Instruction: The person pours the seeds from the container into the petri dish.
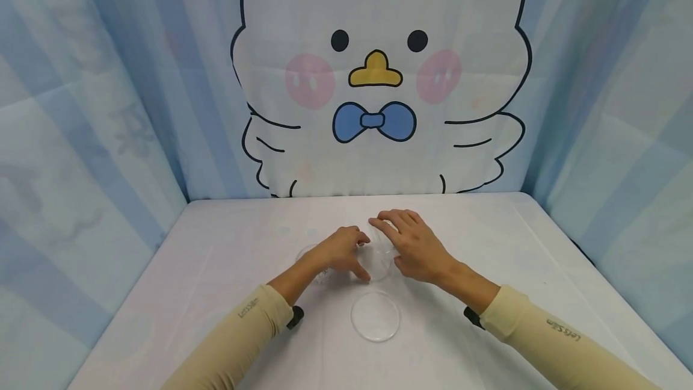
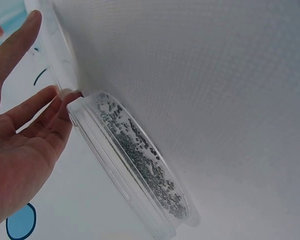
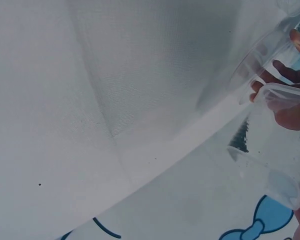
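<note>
Both hands are at a clear plastic container (image 1: 377, 259) in the middle of the white table. My left hand (image 1: 342, 250) curves its thumb and fingers around the container's left side. From the right, my right hand (image 1: 418, 250) holds it, thumb on the near side and index finger stretched along the far side. In the right wrist view, the clear container (image 3: 275, 150) stands tilted, and a wedge of dark granules shows at its edge. Beside the left fingers (image 2: 50, 117) lies a round clear container (image 2: 140, 165) with dark granules, partly hidden by the forearm in the head view.
A round clear lid (image 1: 375, 316) lies flat on the table (image 1: 444, 342), nearer the body than the hands. Striped blue curtains (image 1: 92, 107) enclose the sides, and a backdrop (image 1: 373, 161) with a cartoon bird hangs at the far edge.
</note>
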Demonstrator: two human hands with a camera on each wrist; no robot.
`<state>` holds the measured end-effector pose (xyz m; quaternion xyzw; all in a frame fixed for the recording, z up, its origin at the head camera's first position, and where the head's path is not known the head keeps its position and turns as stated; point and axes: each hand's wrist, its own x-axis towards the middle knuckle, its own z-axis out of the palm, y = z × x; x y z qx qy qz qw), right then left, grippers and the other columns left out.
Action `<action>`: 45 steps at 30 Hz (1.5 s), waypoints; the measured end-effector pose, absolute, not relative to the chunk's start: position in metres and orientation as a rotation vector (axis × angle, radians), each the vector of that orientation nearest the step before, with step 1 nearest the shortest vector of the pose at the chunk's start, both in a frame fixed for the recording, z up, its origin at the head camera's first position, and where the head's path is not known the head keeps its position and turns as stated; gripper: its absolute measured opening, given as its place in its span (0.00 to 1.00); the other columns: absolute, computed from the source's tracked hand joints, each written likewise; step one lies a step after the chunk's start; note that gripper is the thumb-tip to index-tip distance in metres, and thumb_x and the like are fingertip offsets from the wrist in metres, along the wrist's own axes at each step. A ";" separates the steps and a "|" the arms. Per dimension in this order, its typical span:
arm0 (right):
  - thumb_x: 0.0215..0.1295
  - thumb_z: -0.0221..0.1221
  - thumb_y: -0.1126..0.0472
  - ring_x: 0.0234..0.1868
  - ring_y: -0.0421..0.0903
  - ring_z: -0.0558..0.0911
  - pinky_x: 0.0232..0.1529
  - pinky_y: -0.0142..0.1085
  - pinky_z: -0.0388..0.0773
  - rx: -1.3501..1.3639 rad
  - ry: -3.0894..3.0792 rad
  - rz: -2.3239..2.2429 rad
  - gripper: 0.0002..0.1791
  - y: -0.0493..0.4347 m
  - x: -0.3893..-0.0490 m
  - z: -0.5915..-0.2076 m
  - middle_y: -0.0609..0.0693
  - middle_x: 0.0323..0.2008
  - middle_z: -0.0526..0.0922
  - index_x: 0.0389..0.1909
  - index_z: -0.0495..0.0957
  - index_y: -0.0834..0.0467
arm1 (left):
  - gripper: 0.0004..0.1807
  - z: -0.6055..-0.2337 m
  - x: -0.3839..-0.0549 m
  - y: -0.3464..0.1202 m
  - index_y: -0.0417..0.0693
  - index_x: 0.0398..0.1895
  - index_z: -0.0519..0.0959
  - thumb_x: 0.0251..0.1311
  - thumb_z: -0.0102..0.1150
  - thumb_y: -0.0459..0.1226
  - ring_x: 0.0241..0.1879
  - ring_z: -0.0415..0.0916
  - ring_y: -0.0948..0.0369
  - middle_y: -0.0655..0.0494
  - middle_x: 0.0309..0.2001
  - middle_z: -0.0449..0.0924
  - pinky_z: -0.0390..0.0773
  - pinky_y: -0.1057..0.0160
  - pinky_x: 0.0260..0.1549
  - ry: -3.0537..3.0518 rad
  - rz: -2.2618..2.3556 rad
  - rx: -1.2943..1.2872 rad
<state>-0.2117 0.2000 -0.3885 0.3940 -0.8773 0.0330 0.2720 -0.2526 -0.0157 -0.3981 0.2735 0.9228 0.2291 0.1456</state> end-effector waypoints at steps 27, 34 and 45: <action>0.42 0.76 0.70 0.62 0.52 0.77 0.68 0.51 0.74 1.100 -2.316 -0.032 0.46 0.190 -0.213 -0.387 0.54 0.62 0.79 0.68 0.75 0.56 | 0.43 -0.396 -0.249 -0.017 0.38 0.64 0.79 0.43 0.87 0.44 0.57 0.79 0.50 0.44 0.57 0.81 0.80 0.53 0.62 2.655 0.712 0.804; 0.41 0.76 0.70 0.63 0.52 0.77 0.68 0.50 0.74 1.098 -2.313 -0.060 0.47 0.189 -0.213 -0.386 0.53 0.62 0.79 0.69 0.75 0.55 | 0.43 -0.397 -0.249 -0.017 0.38 0.64 0.79 0.43 0.87 0.44 0.57 0.79 0.50 0.43 0.58 0.81 0.80 0.53 0.62 2.656 0.718 0.790; 0.42 0.76 0.70 0.63 0.53 0.78 0.68 0.51 0.74 1.075 -2.327 -0.077 0.46 0.194 -0.210 -0.386 0.53 0.61 0.80 0.69 0.76 0.55 | 0.43 -0.397 -0.249 -0.017 0.38 0.64 0.80 0.43 0.87 0.45 0.58 0.79 0.50 0.44 0.57 0.82 0.80 0.53 0.61 2.672 0.690 0.820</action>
